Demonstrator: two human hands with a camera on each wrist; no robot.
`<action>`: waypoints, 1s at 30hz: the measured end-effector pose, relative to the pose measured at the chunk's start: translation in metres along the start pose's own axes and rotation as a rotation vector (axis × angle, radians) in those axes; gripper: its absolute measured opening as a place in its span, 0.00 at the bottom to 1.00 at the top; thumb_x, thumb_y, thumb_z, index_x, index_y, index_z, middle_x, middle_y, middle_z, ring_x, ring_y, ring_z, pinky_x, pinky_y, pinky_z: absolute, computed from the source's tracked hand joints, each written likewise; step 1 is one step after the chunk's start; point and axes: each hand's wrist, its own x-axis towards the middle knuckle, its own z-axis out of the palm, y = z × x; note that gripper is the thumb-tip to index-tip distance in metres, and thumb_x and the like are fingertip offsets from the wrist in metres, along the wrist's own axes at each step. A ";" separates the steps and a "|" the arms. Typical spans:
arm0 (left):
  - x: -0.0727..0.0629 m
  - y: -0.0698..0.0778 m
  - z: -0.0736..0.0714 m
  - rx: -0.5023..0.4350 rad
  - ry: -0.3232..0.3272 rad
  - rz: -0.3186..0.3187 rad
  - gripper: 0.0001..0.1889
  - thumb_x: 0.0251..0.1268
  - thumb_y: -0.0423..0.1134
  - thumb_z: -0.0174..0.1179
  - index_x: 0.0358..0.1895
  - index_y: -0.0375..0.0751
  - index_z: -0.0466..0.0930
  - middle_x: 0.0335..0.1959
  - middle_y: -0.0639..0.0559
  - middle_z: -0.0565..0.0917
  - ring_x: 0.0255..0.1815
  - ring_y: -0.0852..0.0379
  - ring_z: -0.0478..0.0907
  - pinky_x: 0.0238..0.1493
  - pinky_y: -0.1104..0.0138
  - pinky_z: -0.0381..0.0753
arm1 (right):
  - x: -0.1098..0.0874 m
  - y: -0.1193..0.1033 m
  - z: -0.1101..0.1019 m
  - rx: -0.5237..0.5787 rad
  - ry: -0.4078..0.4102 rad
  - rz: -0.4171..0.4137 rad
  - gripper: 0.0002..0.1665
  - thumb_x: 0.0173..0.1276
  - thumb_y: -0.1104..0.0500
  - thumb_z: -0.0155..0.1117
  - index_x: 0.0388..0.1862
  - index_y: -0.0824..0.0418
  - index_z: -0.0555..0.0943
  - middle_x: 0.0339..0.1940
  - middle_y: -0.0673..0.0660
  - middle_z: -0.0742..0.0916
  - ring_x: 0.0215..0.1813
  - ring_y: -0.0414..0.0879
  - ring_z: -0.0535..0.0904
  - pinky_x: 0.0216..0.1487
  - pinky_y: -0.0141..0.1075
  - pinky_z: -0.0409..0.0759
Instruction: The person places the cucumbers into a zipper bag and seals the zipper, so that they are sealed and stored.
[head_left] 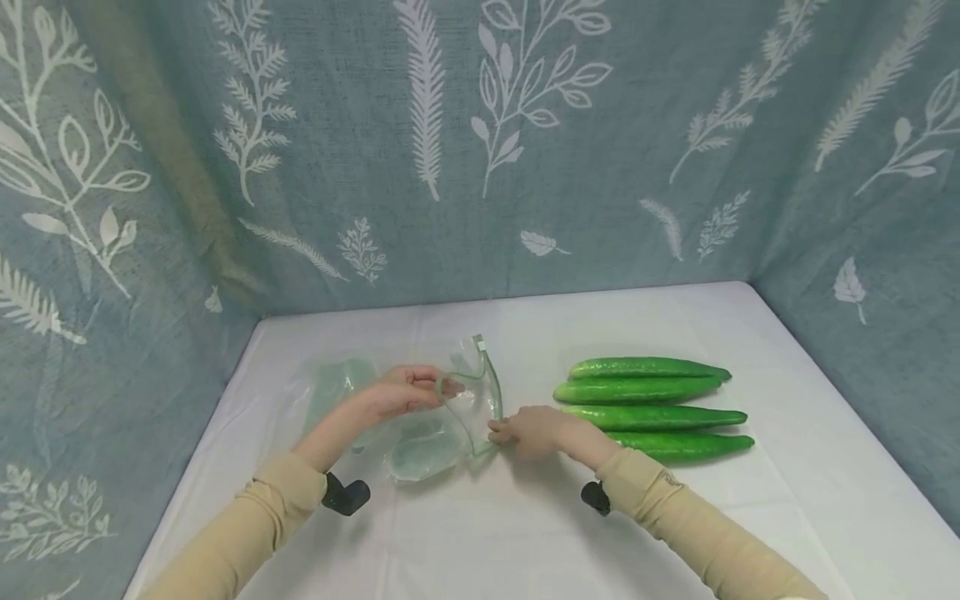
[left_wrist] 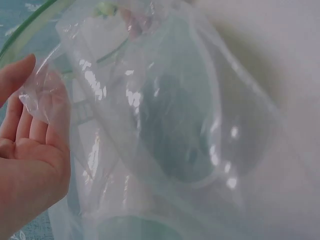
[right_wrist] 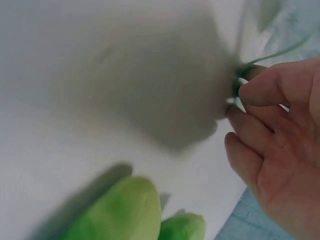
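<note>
A clear plastic bag (head_left: 426, 450) with pale green patches lies on the table, its green-edged mouth (head_left: 493, 385) spread into a loop facing right. My left hand (head_left: 408, 390) is at the mouth. In the left wrist view, its thumb and fingers pinch the thin film (left_wrist: 42, 95). At the near right of the loop, my right hand (head_left: 536, 431) pinches the green rim between thumb and fingertips; the right wrist view shows this hand (right_wrist: 287, 130) gripping a dark green bit of it. A small whitish piece (head_left: 480, 344) sits at the rim's far end.
Several long green cucumbers (head_left: 652, 417) lie side by side just right of my right hand. A white cloth (head_left: 480, 542) covers the table. Blue-green curtains (head_left: 450, 233) with white leaf prints rise along the back and sides.
</note>
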 end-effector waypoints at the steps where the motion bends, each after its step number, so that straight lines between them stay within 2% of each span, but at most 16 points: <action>1: 0.001 -0.001 0.001 0.001 0.009 0.010 0.18 0.58 0.27 0.58 0.53 0.34 0.76 0.47 0.54 0.84 0.41 0.68 0.79 0.49 0.69 0.79 | 0.000 0.001 0.000 0.025 0.016 -0.003 0.29 0.65 0.64 0.52 0.65 0.46 0.73 0.71 0.43 0.70 0.70 0.51 0.69 0.67 0.43 0.69; 3: 0.003 -0.003 0.004 -0.014 0.023 0.026 0.14 0.57 0.25 0.57 0.47 0.39 0.79 0.51 0.48 0.84 0.46 0.66 0.80 0.50 0.70 0.79 | 0.001 0.004 0.000 0.076 0.053 -0.012 0.27 0.67 0.63 0.51 0.64 0.48 0.75 0.70 0.43 0.72 0.70 0.50 0.69 0.69 0.44 0.67; 5: 0.003 -0.005 0.006 0.005 0.043 0.038 0.13 0.55 0.25 0.57 0.43 0.41 0.80 0.52 0.46 0.83 0.46 0.65 0.79 0.47 0.71 0.79 | 0.000 0.007 0.001 0.120 0.098 -0.039 0.24 0.69 0.62 0.49 0.63 0.50 0.75 0.68 0.45 0.74 0.69 0.49 0.70 0.68 0.44 0.68; 9: 0.002 -0.007 0.009 0.027 0.060 0.044 0.15 0.55 0.26 0.58 0.47 0.37 0.81 0.55 0.42 0.82 0.51 0.59 0.79 0.48 0.71 0.78 | -0.007 0.017 0.007 0.264 0.206 -0.104 0.23 0.72 0.60 0.49 0.64 0.54 0.74 0.68 0.49 0.75 0.69 0.49 0.70 0.69 0.43 0.68; 13: 0.001 -0.008 0.009 0.042 0.043 0.061 0.15 0.56 0.28 0.58 0.49 0.34 0.79 0.59 0.40 0.79 0.59 0.50 0.76 0.54 0.67 0.77 | -0.021 0.031 0.010 0.428 0.328 -0.164 0.24 0.71 0.62 0.50 0.65 0.58 0.72 0.67 0.53 0.75 0.69 0.50 0.70 0.69 0.45 0.67; 17: 0.000 -0.008 0.008 0.040 0.029 0.071 0.14 0.58 0.28 0.58 0.48 0.36 0.79 0.60 0.39 0.78 0.62 0.46 0.74 0.55 0.66 0.77 | -0.037 0.048 0.010 0.507 0.434 -0.200 0.25 0.70 0.63 0.52 0.66 0.63 0.71 0.67 0.58 0.76 0.68 0.54 0.71 0.66 0.47 0.71; 21: 0.000 -0.007 0.006 0.042 0.032 0.067 0.15 0.58 0.29 0.58 0.51 0.34 0.77 0.60 0.39 0.77 0.62 0.48 0.74 0.56 0.67 0.77 | -0.056 0.067 0.009 0.605 0.518 -0.151 0.25 0.70 0.62 0.55 0.66 0.64 0.71 0.65 0.62 0.76 0.64 0.57 0.74 0.62 0.47 0.75; 26: 0.002 -0.007 0.007 0.042 0.050 0.047 0.20 0.58 0.28 0.59 0.56 0.32 0.75 0.57 0.43 0.80 0.58 0.50 0.77 0.57 0.64 0.77 | -0.079 0.090 0.009 0.748 0.612 -0.009 0.26 0.70 0.59 0.57 0.65 0.66 0.71 0.64 0.65 0.77 0.62 0.61 0.75 0.60 0.48 0.76; 30: 0.002 -0.008 0.008 0.029 0.055 0.039 0.21 0.57 0.27 0.59 0.56 0.30 0.74 0.55 0.46 0.82 0.54 0.54 0.79 0.59 0.60 0.76 | -0.095 0.110 0.009 0.767 0.664 0.098 0.27 0.70 0.56 0.56 0.65 0.67 0.70 0.64 0.67 0.76 0.63 0.63 0.74 0.59 0.50 0.76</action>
